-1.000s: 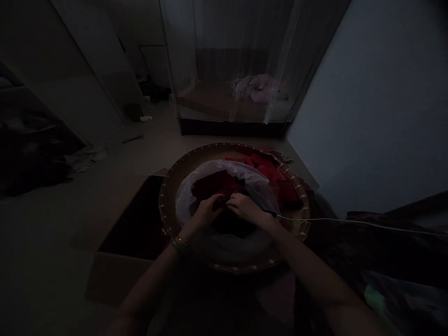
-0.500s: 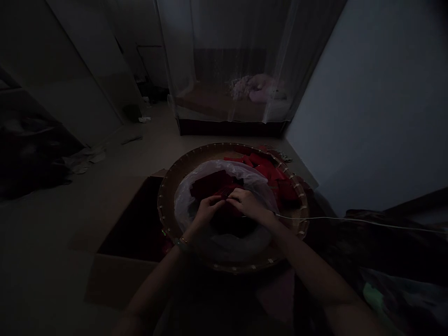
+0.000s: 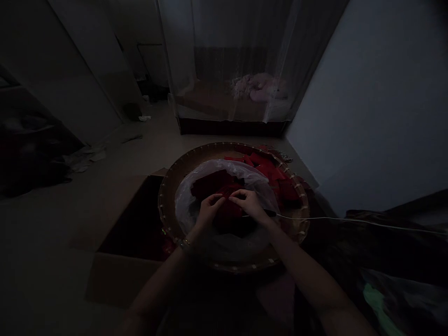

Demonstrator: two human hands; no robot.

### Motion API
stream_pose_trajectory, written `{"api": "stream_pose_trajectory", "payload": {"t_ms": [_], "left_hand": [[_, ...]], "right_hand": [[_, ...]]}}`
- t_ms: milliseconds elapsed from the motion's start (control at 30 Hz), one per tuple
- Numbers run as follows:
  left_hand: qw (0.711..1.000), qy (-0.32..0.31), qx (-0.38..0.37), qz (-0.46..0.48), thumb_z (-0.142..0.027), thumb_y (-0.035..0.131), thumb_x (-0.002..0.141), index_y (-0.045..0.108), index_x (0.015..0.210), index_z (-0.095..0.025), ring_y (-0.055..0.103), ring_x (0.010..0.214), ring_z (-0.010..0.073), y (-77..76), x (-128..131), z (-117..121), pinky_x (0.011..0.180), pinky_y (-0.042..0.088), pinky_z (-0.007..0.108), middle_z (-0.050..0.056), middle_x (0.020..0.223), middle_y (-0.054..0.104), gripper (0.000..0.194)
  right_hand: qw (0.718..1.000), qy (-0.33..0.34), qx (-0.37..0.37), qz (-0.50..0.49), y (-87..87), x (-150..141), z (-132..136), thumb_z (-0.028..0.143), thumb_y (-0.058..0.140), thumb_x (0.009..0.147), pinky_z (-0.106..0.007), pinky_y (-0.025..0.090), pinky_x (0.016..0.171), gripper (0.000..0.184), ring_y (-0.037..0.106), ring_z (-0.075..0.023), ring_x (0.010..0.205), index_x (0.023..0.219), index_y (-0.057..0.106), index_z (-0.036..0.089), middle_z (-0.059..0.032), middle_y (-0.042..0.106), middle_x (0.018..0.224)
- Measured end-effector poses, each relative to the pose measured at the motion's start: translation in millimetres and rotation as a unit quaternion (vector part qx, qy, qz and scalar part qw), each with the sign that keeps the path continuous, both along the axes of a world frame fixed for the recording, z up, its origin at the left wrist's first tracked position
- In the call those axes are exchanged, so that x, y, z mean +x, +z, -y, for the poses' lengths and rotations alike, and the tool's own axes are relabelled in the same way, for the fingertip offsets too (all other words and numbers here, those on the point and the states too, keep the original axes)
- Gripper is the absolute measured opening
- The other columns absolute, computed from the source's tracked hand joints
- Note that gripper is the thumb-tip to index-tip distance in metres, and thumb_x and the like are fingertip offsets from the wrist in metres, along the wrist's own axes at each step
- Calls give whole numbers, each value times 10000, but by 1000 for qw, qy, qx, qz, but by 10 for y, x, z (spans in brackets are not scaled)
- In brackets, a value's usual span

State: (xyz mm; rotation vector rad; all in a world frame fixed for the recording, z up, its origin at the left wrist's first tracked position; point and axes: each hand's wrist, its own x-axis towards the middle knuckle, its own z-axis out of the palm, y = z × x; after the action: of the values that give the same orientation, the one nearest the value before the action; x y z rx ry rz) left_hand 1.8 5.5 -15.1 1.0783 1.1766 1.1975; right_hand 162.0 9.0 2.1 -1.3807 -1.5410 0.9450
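Note:
In the dim light, my left hand (image 3: 209, 207) and my right hand (image 3: 248, 203) meet over a round woven tray (image 3: 164, 186). Thumb and fingers of each are pinched at the upper edge of a dark red piece (image 3: 226, 212); cloth or paper, I cannot tell. Beneath my right wrist lies a slim dark-handled tool (image 3: 270, 213) with a thin pale tip and a white cord (image 3: 325, 218). A clear plastic bag (image 3: 185, 184) spreads under the hands, with a dark red stack (image 3: 210, 183) on it. Bright red pieces (image 3: 268, 168) are heaped at the tray's far right.
An open cardboard box (image 3: 119, 268) stands under the tray's left side. Behind is a bed with a sheer curtain (image 3: 217, 105) and a pink bundle (image 3: 262, 86). A pale wall (image 3: 367, 116) rises at right, above dark heaped items (image 3: 385, 242). The cord runs off to the right.
My fingertips have drawn slightly apart along the red piece, and more of it shows below them. My right wrist has shifted, baring the dark tool handle.

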Motion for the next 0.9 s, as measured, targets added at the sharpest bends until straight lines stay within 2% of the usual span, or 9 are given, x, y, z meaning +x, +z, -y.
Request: {"api": "stream_pose_trajectory", "payload": {"t_ms": [100,267,333,433,500,600,667,767,900], "left_hand": [[1000,15,7,-23,-365,730,590,681,776,-141,599,698,151,3,-2,0,637,455,238,17,742,672,295],[999,18,26,-13,-352,710,629,674,794,-147,622,736,165,-59,-20,-20,679,484,261,23,774,680,266],[998,-2,59,-26,-332,690,667,673,843,-150,632,810,178,-74,-36,-11,747,493,285,41,846,689,253],[985,-39,148,-86,-276,648,728,641,985,-163,630,898,185,-72,-88,39,817,494,314,65,960,683,281],[962,-54,220,-153,-237,614,767,606,1069,-179,627,925,183,-62,-142,84,839,496,330,73,1017,671,308],[901,-77,322,-280,-190,565,810,630,1012,-198,629,906,178,-44,-233,126,844,497,338,64,991,676,212],[864,-104,361,-335,-179,550,824,636,979,-199,633,879,172,-38,-291,124,817,508,322,58,954,680,178],[828,-144,395,-372,-181,528,845,638,955,-195,638,887,159,-53,-370,85,791,517,290,66,982,669,156],[805,-190,420,-372,-188,520,849,662,887,-192,633,930,153,-103,-436,35,768,524,258,91,1138,613,147]], "right_hand": [[1000,8,0,12,30,-4,26,362,626,704,-297,484,703,225,634,-178,715,776,674,154,-41,702,759],[998,23,59,29,47,-23,83,324,617,733,-316,478,811,237,634,-186,870,911,657,171,-53,699,921],[993,21,103,50,46,-34,120,287,598,756,-322,475,825,232,623,-185,897,956,641,179,-57,683,961],[982,36,162,95,33,-47,188,227,543,801,-326,471,830,195,608,-183,905,970,636,191,-62,665,964],[976,57,176,115,10,-52,231,200,519,816,-321,469,821,178,605,-180,891,945,641,199,-58,660,926],[974,74,175,126,-25,-48,271,208,524,825,-299,468,792,143,601,-171,854,903,644,199,-49,648,874],[971,83,168,147,-22,-35,274,244,513,851,-284,460,783,147,595,-160,831,868,648,187,-48,640,850],[960,104,139,218,50,-3,238,270,460,894,-266,442,784,245,591,-146,820,809,670,174,-52,643,847],[927,173,73,324,217,7,141,280,535,850,-236,429,746,195,616,-148,839,955,687,219,-37,678,931]]}}
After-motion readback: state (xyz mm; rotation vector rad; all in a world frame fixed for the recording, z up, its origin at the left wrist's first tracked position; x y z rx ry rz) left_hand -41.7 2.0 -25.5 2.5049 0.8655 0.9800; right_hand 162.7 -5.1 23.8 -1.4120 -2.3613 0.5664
